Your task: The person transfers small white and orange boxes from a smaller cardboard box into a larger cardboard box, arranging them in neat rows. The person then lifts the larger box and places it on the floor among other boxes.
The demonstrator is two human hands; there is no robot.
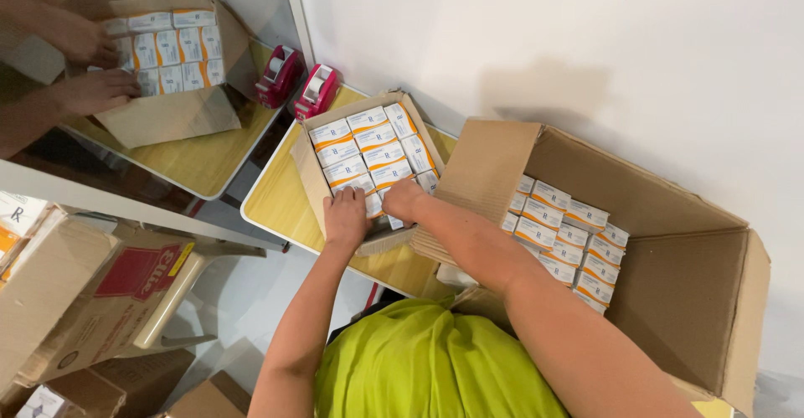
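Head view: my left hand (346,215) lies flat, fingers together, on the white-and-orange packs (368,152) in the small box (308,177) on the table (280,204). My right hand (404,198) is curled over the near row; I cannot tell whether it grips one. The packs look light, stiff, and a bit slick (thin card, crushable), best pinched by the long edges. More fill the big box (687,301) on my right.

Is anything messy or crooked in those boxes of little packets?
Nothing stands out. The small white-and-orange packets lie in neat rows in the small carton, where both hands press on the near row: left hand, right hand. The big carton looks tidy too.
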